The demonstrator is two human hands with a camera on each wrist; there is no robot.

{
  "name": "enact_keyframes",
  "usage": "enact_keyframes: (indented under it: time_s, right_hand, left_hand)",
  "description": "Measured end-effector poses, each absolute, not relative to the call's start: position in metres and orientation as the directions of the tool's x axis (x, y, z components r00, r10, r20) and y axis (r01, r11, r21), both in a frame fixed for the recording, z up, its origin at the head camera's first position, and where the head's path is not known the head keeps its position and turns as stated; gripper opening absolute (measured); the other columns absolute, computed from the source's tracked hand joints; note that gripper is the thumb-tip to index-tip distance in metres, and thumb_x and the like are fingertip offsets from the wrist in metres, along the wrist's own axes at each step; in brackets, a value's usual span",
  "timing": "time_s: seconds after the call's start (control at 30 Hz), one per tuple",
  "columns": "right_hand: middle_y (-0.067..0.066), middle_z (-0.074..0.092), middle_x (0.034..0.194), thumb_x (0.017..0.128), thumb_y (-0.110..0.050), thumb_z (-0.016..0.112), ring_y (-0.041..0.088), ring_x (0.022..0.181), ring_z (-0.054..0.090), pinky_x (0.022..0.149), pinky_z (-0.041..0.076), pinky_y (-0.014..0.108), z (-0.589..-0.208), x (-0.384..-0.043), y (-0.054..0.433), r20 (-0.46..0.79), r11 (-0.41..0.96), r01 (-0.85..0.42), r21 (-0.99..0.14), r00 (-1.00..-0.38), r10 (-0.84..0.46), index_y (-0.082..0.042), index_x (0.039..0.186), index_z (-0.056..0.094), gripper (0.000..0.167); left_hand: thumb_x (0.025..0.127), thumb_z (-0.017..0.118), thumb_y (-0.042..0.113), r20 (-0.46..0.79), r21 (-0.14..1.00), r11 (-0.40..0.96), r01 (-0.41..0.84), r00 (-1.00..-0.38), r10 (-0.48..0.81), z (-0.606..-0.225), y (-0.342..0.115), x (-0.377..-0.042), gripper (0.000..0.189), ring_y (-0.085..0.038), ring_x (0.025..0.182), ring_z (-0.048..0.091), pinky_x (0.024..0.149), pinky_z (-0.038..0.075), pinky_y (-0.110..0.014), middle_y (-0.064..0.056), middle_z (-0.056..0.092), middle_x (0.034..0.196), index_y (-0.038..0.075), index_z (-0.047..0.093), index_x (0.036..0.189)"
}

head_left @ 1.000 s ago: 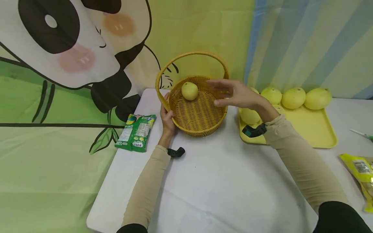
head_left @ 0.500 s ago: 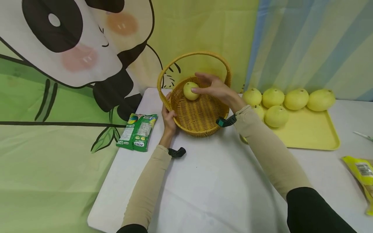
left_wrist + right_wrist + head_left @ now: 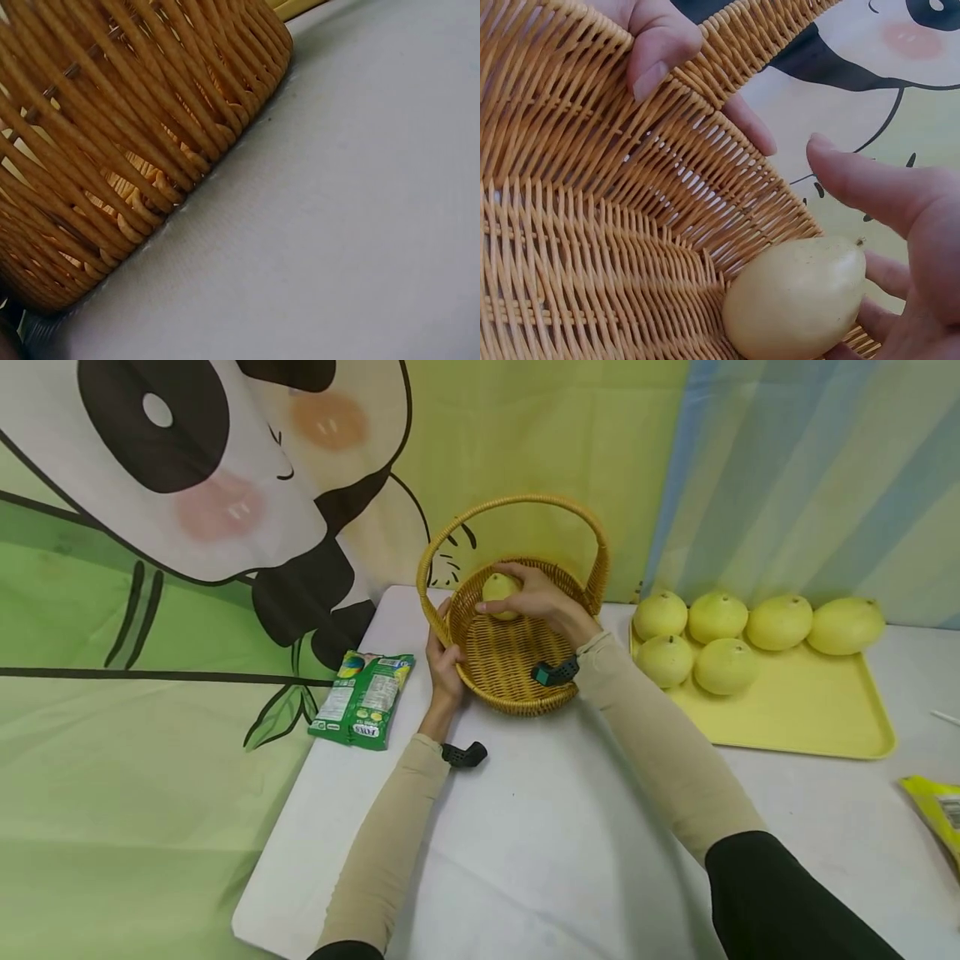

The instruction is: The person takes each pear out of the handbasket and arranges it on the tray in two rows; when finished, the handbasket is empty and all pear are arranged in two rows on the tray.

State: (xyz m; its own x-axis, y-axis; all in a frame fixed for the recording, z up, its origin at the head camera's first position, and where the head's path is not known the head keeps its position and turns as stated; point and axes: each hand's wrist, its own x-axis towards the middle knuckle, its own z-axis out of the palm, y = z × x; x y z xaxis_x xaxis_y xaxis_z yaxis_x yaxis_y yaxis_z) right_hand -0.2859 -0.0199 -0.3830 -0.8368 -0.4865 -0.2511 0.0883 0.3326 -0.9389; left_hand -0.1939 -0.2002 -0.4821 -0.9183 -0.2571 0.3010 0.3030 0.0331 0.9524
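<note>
A woven wicker basket (image 3: 498, 660) with a tall arched handle stands on the white table. My left hand (image 3: 445, 662) grips its left rim at the foot of the handle, thumb inside; the left wrist view is filled by the basket's outer wall (image 3: 150, 112). A pale yellow, pear-like fruit (image 3: 795, 300) with a short stem lies inside against the wall. Over the basket is my right hand (image 3: 528, 595), its fingers behind the fruit and its thumb raised clear of it. The palm is partly cut off in the right wrist view.
To the right, a yellow tray (image 3: 795, 710) bears several similar yellow fruits (image 3: 726, 667) at its back and left. A green snack packet (image 3: 363, 697) lies left of the basket. A yellow packet (image 3: 937, 810) is at the right edge. A patterned curtain (image 3: 555, 435) hangs behind.
My right hand has moved left and slightly inward, from the basket's right side to the fruit inside. The left hand keeps its hold on the rim. The head view has shifted slightly.
</note>
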Motion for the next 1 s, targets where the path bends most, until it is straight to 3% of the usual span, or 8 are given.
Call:
enact_keyframes:
  time_s: [0.23, 0.4, 0.73, 1.0]
  right_hand:
    - [0.012, 0.056, 0.146, 0.082, -0.012, 0.09, 0.029, 0.117, 0.059, 0.098, 0.053, 0.039, -0.388, -0.286, -0.021, -0.22, 0.382, 0.024, -0.924, -0.849, -0.48, -0.011, 0.147, 0.058, 0.072]
    - [0.014, 0.058, 0.145, 0.081, -0.005, 0.089, 0.029, 0.116, 0.057, 0.095, 0.05, 0.038, -0.391, -0.285, -0.018, -0.223, 0.468, -0.047, -0.882, -0.835, -0.504, -0.007, 0.14, 0.064, 0.064]
    - [0.009, 0.065, 0.146, 0.075, -0.017, 0.096, 0.028, 0.131, 0.057, 0.104, 0.048, 0.042, -0.387, -0.269, 0.008, -0.171, 0.461, -0.091, -0.883, -0.852, -0.495, -0.011, 0.137, 0.071, 0.067]
    - [0.002, 0.073, 0.128, 0.073, -0.033, 0.099, 0.021, 0.111, 0.065, 0.088, 0.055, 0.035, -0.369, -0.237, 0.042, -0.072, 0.322, -0.1, -0.941, -0.874, -0.481, -0.023, 0.127, 0.078, 0.059]
  left_hand:
    - [0.068, 0.038, 0.005, 0.296, 0.954, 0.039, 0.296, -0.92, -0.258, -0.48, -0.198, -0.193, 0.096, -0.03, 0.144, 0.047, 0.117, 0.039, -0.051, -0.006, 0.044, 0.165, 0.015, 0.039, 0.163]
    - [0.069, 0.038, 0.002, 0.297, 0.953, 0.026, 0.301, -0.92, -0.255, -0.482, -0.199, -0.193, 0.095, -0.03, 0.148, 0.045, 0.12, 0.036, -0.052, -0.006, 0.042, 0.167, 0.014, 0.039, 0.164]
    - [0.072, 0.039, 0.002, 0.283, 0.958, 0.028, 0.287, -0.917, -0.28, -0.481, -0.198, -0.193, 0.092, -0.031, 0.149, 0.044, 0.119, 0.036, -0.048, -0.004, 0.042, 0.167, 0.015, 0.042, 0.163]
    - [0.071, 0.039, 0.003, 0.287, 0.957, 0.032, 0.29, -0.916, -0.282, -0.48, -0.198, -0.191, 0.093, -0.032, 0.149, 0.043, 0.121, 0.034, -0.05, -0.005, 0.041, 0.168, 0.017, 0.041, 0.163]
